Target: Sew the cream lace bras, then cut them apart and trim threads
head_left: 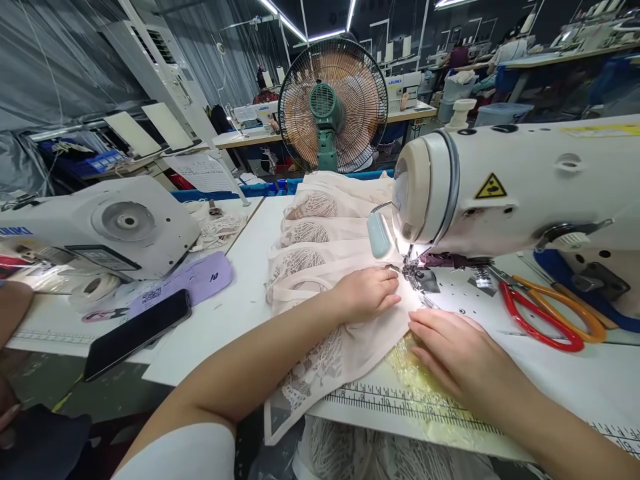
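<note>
Leftward, a black phone [137,333] is laid beside a purple card [205,275]; between phone and fabric, a strip of white table [245,293] is seen. Pale pink fabric [367,357] with lace panels is spread across the middle, layered in folds at the rear, its front corner draped over the table edge. By the left hand [367,293], unclenched fingers are laid on the fabric beside the presser foot [411,272]; whether a fold is pinched cannot be told. At the fabric's right edge, extended fingers of the right hand [450,347] are placed; their grip cannot be determined. Farther right, scissors [560,345] are positioned below the machine arm [520,173].
</note>
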`<state>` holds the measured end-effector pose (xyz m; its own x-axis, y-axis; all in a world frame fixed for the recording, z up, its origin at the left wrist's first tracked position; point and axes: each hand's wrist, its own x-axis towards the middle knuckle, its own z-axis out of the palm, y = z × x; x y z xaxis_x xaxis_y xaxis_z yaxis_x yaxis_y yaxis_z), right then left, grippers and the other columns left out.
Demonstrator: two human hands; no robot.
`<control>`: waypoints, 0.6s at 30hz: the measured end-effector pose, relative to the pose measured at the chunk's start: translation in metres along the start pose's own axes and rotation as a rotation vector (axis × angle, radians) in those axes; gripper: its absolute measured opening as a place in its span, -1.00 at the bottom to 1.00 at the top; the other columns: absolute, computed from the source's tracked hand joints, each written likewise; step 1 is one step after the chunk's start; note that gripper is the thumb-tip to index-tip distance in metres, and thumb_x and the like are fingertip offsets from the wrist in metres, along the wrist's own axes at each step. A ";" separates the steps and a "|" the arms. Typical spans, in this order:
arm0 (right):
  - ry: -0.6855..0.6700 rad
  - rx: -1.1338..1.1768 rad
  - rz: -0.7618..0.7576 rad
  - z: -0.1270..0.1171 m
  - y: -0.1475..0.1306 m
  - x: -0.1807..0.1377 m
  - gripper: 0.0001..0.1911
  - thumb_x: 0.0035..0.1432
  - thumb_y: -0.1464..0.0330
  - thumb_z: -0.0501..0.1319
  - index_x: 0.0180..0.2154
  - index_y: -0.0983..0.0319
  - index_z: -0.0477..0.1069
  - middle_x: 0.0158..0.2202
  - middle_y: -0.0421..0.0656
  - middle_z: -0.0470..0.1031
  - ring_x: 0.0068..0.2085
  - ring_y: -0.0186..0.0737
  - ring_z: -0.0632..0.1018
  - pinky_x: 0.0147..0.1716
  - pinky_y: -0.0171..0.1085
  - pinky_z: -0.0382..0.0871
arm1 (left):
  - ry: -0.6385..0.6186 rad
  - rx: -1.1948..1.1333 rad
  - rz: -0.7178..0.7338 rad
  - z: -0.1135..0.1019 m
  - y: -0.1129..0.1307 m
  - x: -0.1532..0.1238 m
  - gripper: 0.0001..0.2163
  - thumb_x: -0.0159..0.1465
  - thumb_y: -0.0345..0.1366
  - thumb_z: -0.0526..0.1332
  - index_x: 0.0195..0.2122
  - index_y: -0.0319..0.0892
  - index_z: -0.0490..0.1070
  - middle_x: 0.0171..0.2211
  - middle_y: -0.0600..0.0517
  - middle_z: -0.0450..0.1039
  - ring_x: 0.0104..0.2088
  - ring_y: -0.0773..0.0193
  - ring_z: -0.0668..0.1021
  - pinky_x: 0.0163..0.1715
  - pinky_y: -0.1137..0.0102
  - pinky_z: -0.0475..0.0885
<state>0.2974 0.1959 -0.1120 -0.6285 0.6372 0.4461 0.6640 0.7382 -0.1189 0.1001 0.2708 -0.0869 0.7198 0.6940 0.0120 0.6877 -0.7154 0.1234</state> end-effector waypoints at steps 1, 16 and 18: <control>0.000 0.006 0.003 -0.001 0.000 0.000 -0.72 0.24 0.37 -0.05 -0.19 0.27 0.41 -0.15 0.02 0.50 -0.12 -0.05 0.49 -0.16 -0.04 0.41 | 0.009 0.003 0.006 0.000 0.000 0.000 -0.64 0.34 -0.20 -0.01 0.00 -0.32 0.37 0.10 -0.10 0.33 0.10 0.15 0.36 0.10 0.31 0.28; -0.004 0.030 0.003 -0.003 0.000 0.002 -0.73 0.24 0.40 -0.05 -0.23 0.26 0.41 -0.18 0.00 0.50 -0.15 -0.07 0.50 -0.20 -0.07 0.42 | 0.084 0.039 0.062 0.007 -0.003 0.001 -0.65 0.33 -0.18 0.00 -0.04 -0.32 0.39 0.03 -0.12 0.38 0.00 0.11 0.41 0.04 0.28 0.33; -0.002 0.027 0.007 -0.003 0.000 0.002 -0.73 0.25 0.39 -0.05 -0.22 0.26 0.41 -0.18 0.00 0.50 -0.16 -0.07 0.50 -0.21 -0.08 0.42 | 0.077 0.043 0.060 0.007 -0.003 0.002 -0.64 0.33 -0.17 -0.01 -0.04 -0.32 0.38 0.03 -0.12 0.38 0.00 0.11 0.41 0.03 0.28 0.33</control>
<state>0.2978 0.1965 -0.1086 -0.6249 0.6423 0.4439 0.6568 0.7398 -0.1460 0.0997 0.2739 -0.0939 0.7516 0.6528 0.0944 0.6481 -0.7575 0.0779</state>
